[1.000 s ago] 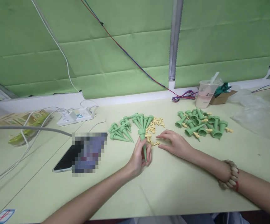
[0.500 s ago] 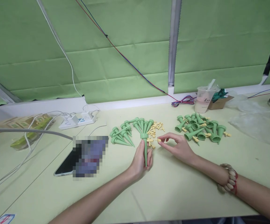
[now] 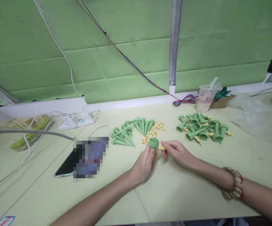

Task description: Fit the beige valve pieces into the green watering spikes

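One green spike (image 3: 154, 143) is gripped in the left hand (image 3: 144, 164), open end facing up. At the spike's three o'clock, a yellow peg (image 3: 160, 148) is pinched by the right hand (image 3: 178, 152), seemingly against the spike's side. The peg is probably best kept square to that side and pushed straight, with the spike held firm. Loose yellow pegs (image 3: 159, 126) are spread at twelve o'clock.
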`<state>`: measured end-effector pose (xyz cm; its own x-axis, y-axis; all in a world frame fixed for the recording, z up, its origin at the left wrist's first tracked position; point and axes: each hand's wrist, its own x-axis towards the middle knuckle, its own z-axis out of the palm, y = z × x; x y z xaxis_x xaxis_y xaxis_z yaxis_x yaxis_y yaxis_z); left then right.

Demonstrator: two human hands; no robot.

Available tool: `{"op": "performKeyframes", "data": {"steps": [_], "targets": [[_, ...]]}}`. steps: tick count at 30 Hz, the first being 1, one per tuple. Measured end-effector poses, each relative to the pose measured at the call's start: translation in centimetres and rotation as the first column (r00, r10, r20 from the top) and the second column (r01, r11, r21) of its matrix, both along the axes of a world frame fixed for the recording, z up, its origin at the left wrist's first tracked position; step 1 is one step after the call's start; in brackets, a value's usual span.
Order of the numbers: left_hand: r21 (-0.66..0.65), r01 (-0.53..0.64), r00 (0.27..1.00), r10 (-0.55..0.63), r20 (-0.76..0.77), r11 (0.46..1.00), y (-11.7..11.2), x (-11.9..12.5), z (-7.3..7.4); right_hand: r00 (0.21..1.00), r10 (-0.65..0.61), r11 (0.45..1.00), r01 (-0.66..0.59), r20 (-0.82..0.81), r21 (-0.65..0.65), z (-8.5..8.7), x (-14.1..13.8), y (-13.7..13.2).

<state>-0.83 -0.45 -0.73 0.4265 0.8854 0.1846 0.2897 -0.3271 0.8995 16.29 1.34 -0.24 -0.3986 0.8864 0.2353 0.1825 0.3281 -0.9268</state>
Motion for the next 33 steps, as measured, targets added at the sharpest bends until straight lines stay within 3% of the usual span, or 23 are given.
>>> {"op": "performKeyframes", "data": {"steps": [3,7,13,18,23,28,33], "targets": [[-0.001,0.0,1.0,0.0,0.008,1.0,0.05,0.07,0.16,0.996,0.067,0.996,-0.07,-0.063,-0.056,-0.16,-0.09,0.07],[-0.031,-0.028,0.998,0.029,0.049,0.999,0.13,0.31,0.24,0.996,0.026,0.999,-0.029,-0.086,-0.034,0.05,-0.11,0.11],[-0.025,-0.003,0.999,0.004,0.045,1.0,0.13,0.24,-0.14,0.984,0.155,0.938,-0.176,-0.092,-0.298,0.1,-0.42,-0.07],[-0.072,-0.035,0.995,0.041,0.086,0.997,0.17,0.34,0.15,0.986,0.095,0.981,-0.116,-0.136,-0.153,-0.03,-0.34,0.11],[-0.081,0.004,0.997,0.002,0.082,0.997,0.07,0.45,0.25,0.966,0.196,0.922,-0.239,-0.168,-0.303,-0.03,-0.41,0.05],[-0.146,-0.045,0.993,0.06,0.104,0.988,0.32,0.37,-0.2,0.984,0.103,0.971,-0.132,-0.147,-0.2,0.07,-0.42,0.01],[-0.073,-0.023,0.998,0.028,0.064,0.997,0.42,0.25,-0.37,0.963,0.197,0.901,-0.251,-0.183,-0.353,-0.09,-0.45,-0.1]]}}
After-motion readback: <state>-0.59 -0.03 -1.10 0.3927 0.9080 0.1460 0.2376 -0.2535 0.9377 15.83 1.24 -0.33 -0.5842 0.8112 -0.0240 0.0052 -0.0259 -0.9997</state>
